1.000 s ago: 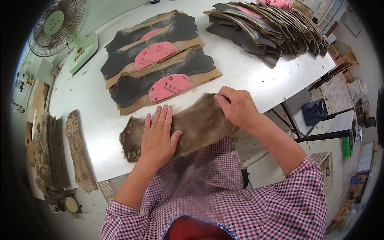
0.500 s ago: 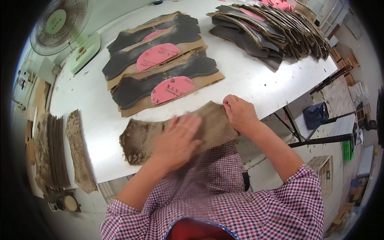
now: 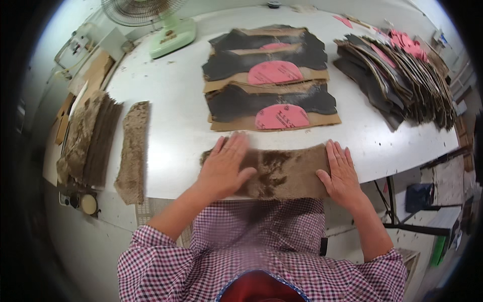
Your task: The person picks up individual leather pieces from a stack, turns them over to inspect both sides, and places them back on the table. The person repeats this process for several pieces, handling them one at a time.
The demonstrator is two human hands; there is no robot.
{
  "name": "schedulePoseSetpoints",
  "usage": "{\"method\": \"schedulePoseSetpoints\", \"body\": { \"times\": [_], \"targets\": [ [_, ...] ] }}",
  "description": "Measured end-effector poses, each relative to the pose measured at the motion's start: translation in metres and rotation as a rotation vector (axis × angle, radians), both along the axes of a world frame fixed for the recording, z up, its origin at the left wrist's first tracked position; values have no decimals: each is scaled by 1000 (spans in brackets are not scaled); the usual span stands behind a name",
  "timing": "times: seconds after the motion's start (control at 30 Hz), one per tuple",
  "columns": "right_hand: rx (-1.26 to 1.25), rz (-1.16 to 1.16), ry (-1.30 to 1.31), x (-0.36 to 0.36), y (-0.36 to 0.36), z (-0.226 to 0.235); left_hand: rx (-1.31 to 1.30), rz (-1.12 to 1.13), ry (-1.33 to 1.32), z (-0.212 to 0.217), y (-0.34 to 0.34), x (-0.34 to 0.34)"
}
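Observation:
A brown fleecy fabric piece (image 3: 289, 173) lies flat along the near edge of the white table (image 3: 171, 136). My left hand (image 3: 224, 166) is spread over its left end, its fingertips slightly blurred. At the other end my right hand (image 3: 341, 172) rests with fingers stretched out and thumb apart on the fabric. Dark patches show in the pile between the two hands. Just beyond lie layered cut pieces: a black shaped sheet (image 3: 271, 103) on tan backing, with a pink half-round piece (image 3: 282, 117) on top.
More black-and-tan layers with a pink piece (image 3: 274, 73) lie farther back. At the right leans a large stack of dark cut pieces (image 3: 397, 80). On the left are a single fleecy strip (image 3: 133, 151) and a fleecy stack (image 3: 90, 141). A green fan base (image 3: 173, 38) stands behind.
My right hand has let go of the fabric's corner and flattened onto its right end. My left hand has moved to the left end. The fabric now lies straighter, and the view has shifted.

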State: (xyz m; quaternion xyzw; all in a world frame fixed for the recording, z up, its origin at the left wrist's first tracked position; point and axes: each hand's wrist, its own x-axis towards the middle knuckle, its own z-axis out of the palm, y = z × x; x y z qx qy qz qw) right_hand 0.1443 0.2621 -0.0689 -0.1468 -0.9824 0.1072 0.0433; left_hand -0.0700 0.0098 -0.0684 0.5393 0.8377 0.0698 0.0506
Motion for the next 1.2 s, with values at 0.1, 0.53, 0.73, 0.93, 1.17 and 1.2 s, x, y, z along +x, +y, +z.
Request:
{"method": "schedulePoseSetpoints", "body": {
  "times": [0.1, 0.53, 0.73, 0.93, 1.17, 1.2],
  "targets": [
    [-11, 8, 4, 3, -1, -1, 81, 96, 29, -7, -31, -17],
    [-566, -172, 288, 12, 11, -3, 422, 141, -9, 18, 20, 4],
    [-431, -180, 303, 14, 9, -13, 723, 922, -27, 44, -165, -120],
    [-299, -152, 297, 11, 3, -10, -25, 1278, 143, 9, -225, -152],
    [-460, -203, 377, 0, 9, -4, 56, 1110, 200, -8, -217, -202],
    [-468, -213, 393, -6, 9, 0, 48, 1090, 196, -7, -212, -213]
  ]
}}
